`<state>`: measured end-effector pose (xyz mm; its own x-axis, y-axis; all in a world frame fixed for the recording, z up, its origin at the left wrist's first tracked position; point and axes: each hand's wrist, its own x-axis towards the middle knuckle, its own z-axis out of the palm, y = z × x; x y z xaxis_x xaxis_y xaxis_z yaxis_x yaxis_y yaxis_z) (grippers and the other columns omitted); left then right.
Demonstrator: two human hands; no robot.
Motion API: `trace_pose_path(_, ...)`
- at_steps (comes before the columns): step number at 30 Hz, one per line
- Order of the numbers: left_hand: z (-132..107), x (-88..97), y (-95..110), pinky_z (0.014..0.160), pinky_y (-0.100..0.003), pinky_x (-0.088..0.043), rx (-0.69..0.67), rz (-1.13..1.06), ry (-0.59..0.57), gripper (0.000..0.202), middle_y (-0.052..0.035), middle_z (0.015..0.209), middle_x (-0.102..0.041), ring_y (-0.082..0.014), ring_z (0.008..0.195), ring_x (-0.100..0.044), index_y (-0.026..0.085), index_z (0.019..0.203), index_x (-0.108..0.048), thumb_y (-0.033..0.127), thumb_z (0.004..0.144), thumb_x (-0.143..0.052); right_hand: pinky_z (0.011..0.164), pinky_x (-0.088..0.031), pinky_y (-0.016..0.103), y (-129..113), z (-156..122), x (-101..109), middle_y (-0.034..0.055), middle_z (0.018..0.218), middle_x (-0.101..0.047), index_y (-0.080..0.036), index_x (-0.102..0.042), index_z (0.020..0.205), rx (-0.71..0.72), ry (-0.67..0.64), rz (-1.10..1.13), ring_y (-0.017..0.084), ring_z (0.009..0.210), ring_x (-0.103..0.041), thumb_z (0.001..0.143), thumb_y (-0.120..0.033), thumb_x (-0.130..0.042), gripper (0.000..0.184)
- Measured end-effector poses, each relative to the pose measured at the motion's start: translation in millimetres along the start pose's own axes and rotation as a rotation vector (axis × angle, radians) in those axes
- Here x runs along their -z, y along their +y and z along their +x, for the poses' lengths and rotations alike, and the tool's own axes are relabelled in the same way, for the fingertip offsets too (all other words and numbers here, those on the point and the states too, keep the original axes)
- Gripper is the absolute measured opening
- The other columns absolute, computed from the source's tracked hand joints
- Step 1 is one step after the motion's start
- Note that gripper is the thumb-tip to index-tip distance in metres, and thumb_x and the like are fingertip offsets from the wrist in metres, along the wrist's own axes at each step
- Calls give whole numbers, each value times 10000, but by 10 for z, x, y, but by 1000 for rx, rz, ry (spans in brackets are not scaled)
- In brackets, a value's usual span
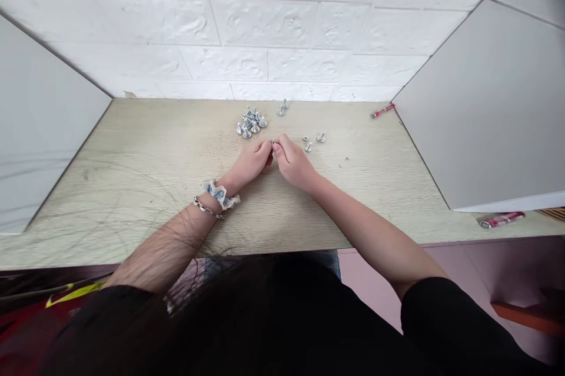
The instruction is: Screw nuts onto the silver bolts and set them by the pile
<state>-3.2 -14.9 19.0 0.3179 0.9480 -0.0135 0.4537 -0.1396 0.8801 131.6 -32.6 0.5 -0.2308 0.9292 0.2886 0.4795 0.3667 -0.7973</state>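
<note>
My left hand (252, 161) and my right hand (292, 161) meet at the middle of the wooden desk (145, 176), fingers pinched together on one small metal part (273, 143) held between them. It looks like a screw or a nut, too small to tell apart. Just beyond the hands lies a pile of several silver screws (251, 122). Two more screws (282, 107) sit farther back. To the right of my right hand lie a nut (305, 138) and two loose screws (321, 137).
Grey side panels (485, 111) wall in the desk left and right, with a white brick wall behind. A red pen (382, 110) lies at the back right corner. Another red-and-white pen (501, 220) lies at the front right by the panel's foot.
</note>
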Motion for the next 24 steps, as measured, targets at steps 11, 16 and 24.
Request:
trace_pose_path(11,19,20,-17,529,-260,-339,25,87,-75,365,21,488,-475,-116,496,-464,184,567,-451,265,897,-319,701,-354,309,-12,24,47,2,744,-512,-233,-333,793,-118,-103,-104,177,734,-500,855,-271,-318,75)
trace_pose_path(16,24,25,-11,559,-263,-361,28,138,-105,343,18,517,-499,-122,514,-489,184,591,-459,243,897,-317,680,-340,308,-10,29,66,-1,722,-528,-235,-339,790,-156,-152,-145,186,710,-506,858,-271,-323,78)
trace_pose_path(24,15,14,-5,573,-272,-359,-14,214,-93,336,12,524,-508,-136,538,-501,190,600,-459,234,897,-308,639,-319,307,-16,29,77,6,701,-520,-235,-347,797,-148,-167,-199,200,688,-492,845,-253,-334,53)
